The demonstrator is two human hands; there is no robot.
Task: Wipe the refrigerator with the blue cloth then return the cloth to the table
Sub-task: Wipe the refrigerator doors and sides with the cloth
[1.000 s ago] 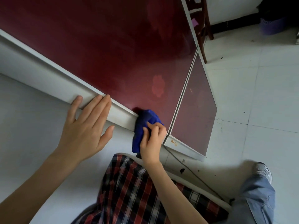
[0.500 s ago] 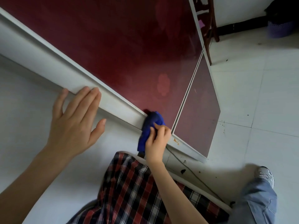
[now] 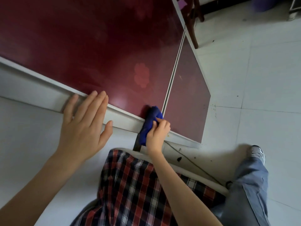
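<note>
The fingers (image 3: 160, 121) of the right hand (image 3: 156, 133) are curled and pinch the blue cloth (image 3: 150, 122), which is bunched into a thick, deep-blue roll with dark creases. The roll lies across the white edge strip (image 3: 123, 118) of the refrigerator (image 3: 89, 46). Its far end sits on the glossy dark-red upper door, just beside the pale seam that parts this door from the lower door (image 3: 187, 103). Its near end reaches past the strip onto the white side wall (image 3: 29, 136). The right wrist is bent toward the cloth, and the bare forearm runs back toward the lower edge of the view over a red, black and white plaid shirt (image 3: 138, 185). The left hand (image 3: 83, 126) lies flat and open on the side wall, well apart from the cloth. Three of its straight fingers are close together, the little finger is slightly apart and the thumb is spread to the side, and the fingertips reach over the white strip to the red door's edge. Beyond the refrigerator lies a white tiled floor (image 3: 260, 79) with a blue-jeaned leg (image 3: 249, 185), a grey shoe (image 3: 258, 152) and a dark wooden chair leg (image 3: 193, 22).
</note>
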